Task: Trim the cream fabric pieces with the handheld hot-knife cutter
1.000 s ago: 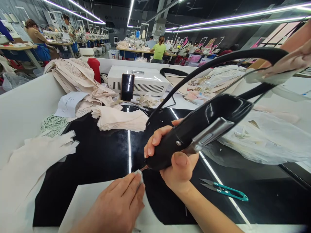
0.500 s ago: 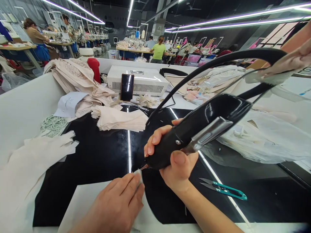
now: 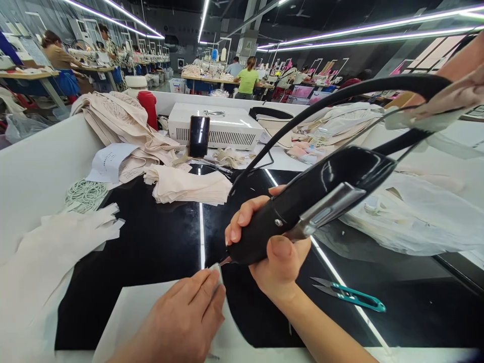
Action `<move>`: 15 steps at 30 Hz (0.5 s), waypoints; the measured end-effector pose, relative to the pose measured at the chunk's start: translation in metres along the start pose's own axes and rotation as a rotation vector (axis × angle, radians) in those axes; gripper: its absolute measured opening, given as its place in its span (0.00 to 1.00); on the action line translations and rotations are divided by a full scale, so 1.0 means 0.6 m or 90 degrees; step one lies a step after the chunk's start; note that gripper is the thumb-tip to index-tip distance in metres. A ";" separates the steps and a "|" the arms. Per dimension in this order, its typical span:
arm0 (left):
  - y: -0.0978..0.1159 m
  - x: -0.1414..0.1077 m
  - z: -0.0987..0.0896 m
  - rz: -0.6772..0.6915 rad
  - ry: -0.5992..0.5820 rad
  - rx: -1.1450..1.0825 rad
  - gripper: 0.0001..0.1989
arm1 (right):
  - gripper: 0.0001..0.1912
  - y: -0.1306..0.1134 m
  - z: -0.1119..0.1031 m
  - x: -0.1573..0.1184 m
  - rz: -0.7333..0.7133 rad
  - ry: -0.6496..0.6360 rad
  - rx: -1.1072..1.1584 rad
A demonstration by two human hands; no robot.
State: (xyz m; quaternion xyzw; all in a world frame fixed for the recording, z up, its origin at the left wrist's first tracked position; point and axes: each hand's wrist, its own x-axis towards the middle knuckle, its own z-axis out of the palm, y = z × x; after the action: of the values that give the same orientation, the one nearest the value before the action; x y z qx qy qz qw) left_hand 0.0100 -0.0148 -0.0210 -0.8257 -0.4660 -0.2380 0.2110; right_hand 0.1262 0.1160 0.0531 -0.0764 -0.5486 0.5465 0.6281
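Note:
In my right hand (image 3: 278, 262) is a black corded hand tool (image 3: 302, 201) with a silver lever along its side, tilted so its narrow metal tip (image 3: 226, 260) points down and left. The fingers wrap round its body, thumb towards me. My left hand (image 3: 185, 312) has its fingers pressed together on a small pale fabric piece (image 3: 216, 268), whose end shows by the index fingertip. The tool's tip meets or nearly touches that end; contact is hard to make out. Beneath the left hand lies a white sheet (image 3: 128, 305) on the glossy black tabletop (image 3: 159, 252).
Teal thread snips (image 3: 357, 296) lie at right. A stack of cream fabric pieces (image 3: 192, 185), a phone (image 3: 198, 136) and a white vented box (image 3: 215, 123) stand ahead. Fabric (image 3: 64, 242) and green cord (image 3: 86, 195) lie left, a plastic bag (image 3: 412, 217) right. The tool's thick cable (image 3: 340, 93) arches overhead.
The view has shifted very slightly. Both hands, the tool and the fabric piece keep nearly the same positions.

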 end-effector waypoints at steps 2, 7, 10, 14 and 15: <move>0.001 0.000 0.000 -0.003 0.002 0.000 0.14 | 0.20 0.002 0.000 -0.002 0.001 -0.001 -0.001; 0.001 0.001 0.000 -0.017 0.012 -0.005 0.15 | 0.19 -0.001 0.001 -0.004 0.012 0.008 -0.017; -0.001 0.001 0.001 -0.016 0.012 -0.003 0.14 | 0.21 -0.002 0.003 -0.002 0.013 0.017 -0.006; -0.001 0.000 0.000 -0.021 0.010 -0.009 0.15 | 0.23 0.001 0.006 -0.002 0.008 0.012 -0.001; -0.001 0.000 0.000 -0.021 0.007 -0.011 0.15 | 0.23 0.001 0.007 -0.003 0.010 0.010 -0.006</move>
State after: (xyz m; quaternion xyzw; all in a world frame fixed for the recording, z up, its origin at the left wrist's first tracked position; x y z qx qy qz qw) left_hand 0.0095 -0.0148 -0.0208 -0.8183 -0.4766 -0.2497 0.2022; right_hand 0.1231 0.1130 0.0532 -0.0878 -0.5455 0.5484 0.6276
